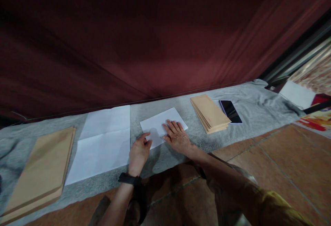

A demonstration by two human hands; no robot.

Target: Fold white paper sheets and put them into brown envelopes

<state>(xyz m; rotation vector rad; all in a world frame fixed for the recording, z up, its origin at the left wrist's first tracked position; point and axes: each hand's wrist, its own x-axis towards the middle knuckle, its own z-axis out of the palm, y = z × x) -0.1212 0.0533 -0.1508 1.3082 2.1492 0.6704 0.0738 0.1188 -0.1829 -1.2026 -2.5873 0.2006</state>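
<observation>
One white paper [157,124] sits on the grey cloth [160,162] between the creased sheet [103,139] and the small envelopes [210,110], long axis going left to right, right end angled away. Right hand [177,137] is flat on it, fingers relaxed and spread. Left hand [140,150] is curled at its left end, can't tell if it's pinching. Envelope-wise: at least two big envelopes [41,167] far left, several small ones right, contents hidden. One phone [232,111] just beside those.

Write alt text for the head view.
The right hand lies flat on a small paper, the left hand at its edge, on grey cloth. To the left lie a creased sheet and a large brown stack; to the right, a small brown stack and a phone.
</observation>
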